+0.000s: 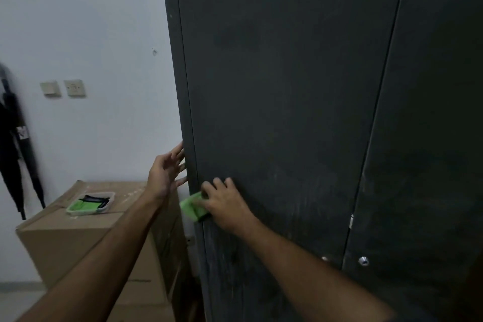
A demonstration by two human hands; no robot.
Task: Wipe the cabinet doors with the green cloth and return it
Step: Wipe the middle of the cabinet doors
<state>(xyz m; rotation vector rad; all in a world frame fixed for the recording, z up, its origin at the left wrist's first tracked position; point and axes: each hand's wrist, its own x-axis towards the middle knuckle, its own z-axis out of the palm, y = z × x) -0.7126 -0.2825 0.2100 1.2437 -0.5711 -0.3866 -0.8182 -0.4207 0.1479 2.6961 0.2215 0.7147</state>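
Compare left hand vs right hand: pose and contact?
The left hand has its fingers spread and holds nothing, its fingertips at the cabinet's left edge; the right hand presses the green cloth against the left cabinet door. The left hand sits higher and further left than the right hand. Both arms are bare and reach toward the cabinet.

A pale wall (pixel 91 34) stands left of both hands, carrying two switch plates (pixel 62 88). Folded dark umbrellas (pixel 15 144) hang at far left. Stacked cardboard boxes (pixel 86 238) sit below the left hand, against the wall. Lighting is dim.
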